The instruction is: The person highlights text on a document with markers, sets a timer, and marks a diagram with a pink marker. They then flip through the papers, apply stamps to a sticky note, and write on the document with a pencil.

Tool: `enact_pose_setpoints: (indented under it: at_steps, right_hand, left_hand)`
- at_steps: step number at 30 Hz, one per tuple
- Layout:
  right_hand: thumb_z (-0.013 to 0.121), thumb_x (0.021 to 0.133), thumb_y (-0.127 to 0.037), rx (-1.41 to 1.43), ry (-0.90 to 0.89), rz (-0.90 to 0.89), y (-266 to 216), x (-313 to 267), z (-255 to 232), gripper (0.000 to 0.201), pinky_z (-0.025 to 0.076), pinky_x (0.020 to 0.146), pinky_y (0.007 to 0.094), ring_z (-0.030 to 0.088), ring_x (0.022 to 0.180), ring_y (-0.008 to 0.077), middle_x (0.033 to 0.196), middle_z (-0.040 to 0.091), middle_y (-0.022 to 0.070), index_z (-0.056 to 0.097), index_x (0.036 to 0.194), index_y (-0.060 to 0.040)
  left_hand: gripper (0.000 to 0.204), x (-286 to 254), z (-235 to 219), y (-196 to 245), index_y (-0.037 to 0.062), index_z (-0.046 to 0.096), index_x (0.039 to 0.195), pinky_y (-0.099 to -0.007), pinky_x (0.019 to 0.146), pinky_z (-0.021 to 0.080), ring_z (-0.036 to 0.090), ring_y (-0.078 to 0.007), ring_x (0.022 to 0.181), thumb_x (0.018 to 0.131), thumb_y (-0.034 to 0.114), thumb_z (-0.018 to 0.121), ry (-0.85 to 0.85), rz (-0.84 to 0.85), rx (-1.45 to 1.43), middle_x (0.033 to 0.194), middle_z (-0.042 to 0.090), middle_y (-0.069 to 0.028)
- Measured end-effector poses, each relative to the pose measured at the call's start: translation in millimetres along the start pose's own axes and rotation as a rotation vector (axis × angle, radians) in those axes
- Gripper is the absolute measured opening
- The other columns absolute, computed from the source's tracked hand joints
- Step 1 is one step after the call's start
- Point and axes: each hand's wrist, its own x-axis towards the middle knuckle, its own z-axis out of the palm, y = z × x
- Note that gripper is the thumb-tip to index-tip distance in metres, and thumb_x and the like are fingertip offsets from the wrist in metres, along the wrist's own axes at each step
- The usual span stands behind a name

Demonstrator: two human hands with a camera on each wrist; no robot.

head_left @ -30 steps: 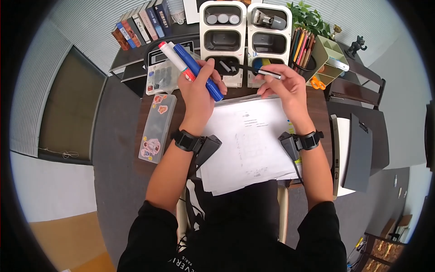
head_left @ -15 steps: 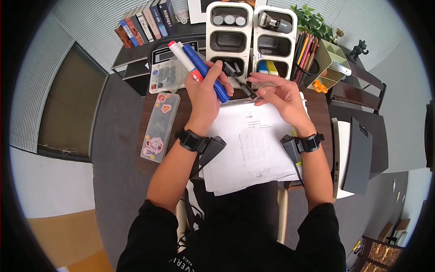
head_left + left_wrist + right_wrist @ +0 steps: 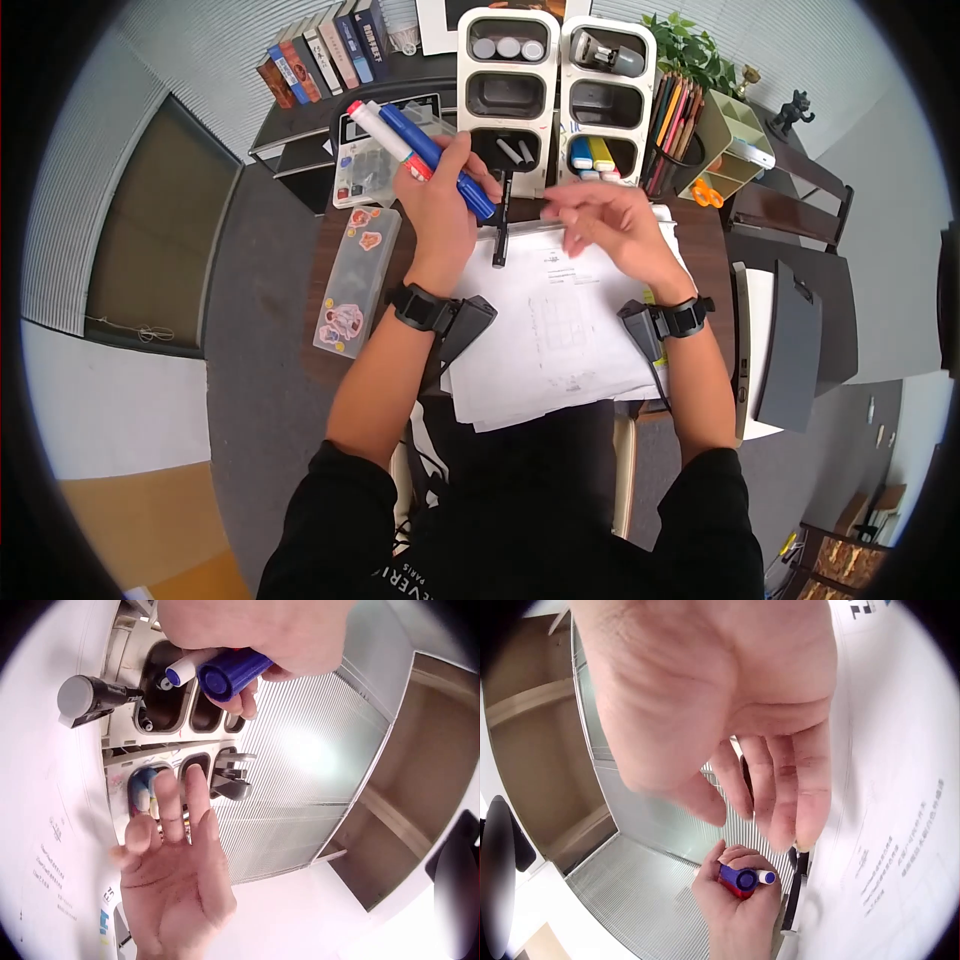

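My left hand (image 3: 440,195) grips a bundle of markers: a white one with a red cap (image 3: 385,138), a thick blue marker (image 3: 425,150), and a slim white pen with a blue end (image 3: 180,673). Between the hands, a black pen with a clip (image 3: 502,225) slants from the front compartment of the left organizer (image 3: 508,75) over the papers (image 3: 550,330). My right hand (image 3: 615,225) is apart from that pen, its fingers loosely bent with nothing in them. In the right wrist view the pen (image 3: 795,896) shows beyond the right fingertips.
The right organizer (image 3: 605,70) holds a stapler-like tool at the back and highlighters (image 3: 592,153) in front. Left of the papers lie a stickered pencil case (image 3: 355,285) and a calculator (image 3: 365,170). Coloured pencils (image 3: 675,130) and orange scissors (image 3: 707,192) are at the right.
My right hand held the black pen a second ago and has let go of it. The pen has swung from sideways to pointing toward me. The left hand still grips its markers.
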Motion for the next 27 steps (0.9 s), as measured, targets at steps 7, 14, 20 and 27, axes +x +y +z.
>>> enact_pose_setpoints:
  at_steps: [7, 14, 20, 27]
  right_hand:
    - [0.069, 0.094, -0.01, -0.186, -0.314, 0.152, -19.4, -4.2, 29.8, 0.048, 0.046, 0.055, 0.0241, 0.057, 0.06, 0.0086, 0.083, 0.069, 0.003, 0.057, 0.14, -0.0116]
    - [0.071, 0.093, -0.014, -0.402, -0.255, 0.03, -0.1, 6.7, 52.0, 0.027, 0.048, 0.057, 0.0276, 0.056, 0.059, 0.01, 0.076, 0.064, 0.0042, 0.068, 0.119, -0.006]
    - [0.068, 0.094, -0.006, -0.195, -0.061, -0.003, -10.5, -1.1, 42.7, 0.017, 0.045, 0.056, 0.0209, 0.056, 0.065, 0.003, 0.08, 0.067, 0.0011, 0.071, 0.11, -0.0035]
    - [0.065, 0.095, -0.003, -0.041, 0.079, -0.169, -12.4, -8.2, 17.4, 0.015, 0.046, 0.054, 0.0221, 0.062, 0.066, 0.0082, 0.077, 0.067, 0.0051, 0.071, 0.107, 0.0032]
  left_hand:
    - [0.017, 4.8, -3.1, 2.4, 0.0047, 0.052, 0.093, -0.0336, 0.042, 0.047, 0.059, -0.0231, 0.047, 0.092, 0.008, 0.068, 0.051, 0.053, 0.001, 0.066, 0.06, -0.0104]
    - [0.017, 8.5, -5.8, 2.0, 0.0046, 0.051, 0.093, -0.0332, 0.042, 0.048, 0.059, -0.0228, 0.047, 0.092, 0.009, 0.068, 0.047, 0.067, -0.016, 0.066, 0.06, -0.0106]
    - [0.017, 8.3, -5.0, 7.5, 0.004, 0.052, 0.093, -0.0332, 0.042, 0.048, 0.06, -0.023, 0.047, 0.092, 0.009, 0.068, 0.081, 0.045, -0.022, 0.067, 0.06, -0.0109]
    - [0.016, 8.2, -4.8, 7.6, 0.0031, 0.053, 0.094, -0.0336, 0.042, 0.047, 0.059, -0.0231, 0.046, 0.093, 0.009, 0.068, 0.057, 0.074, -0.052, 0.066, 0.06, -0.0109]
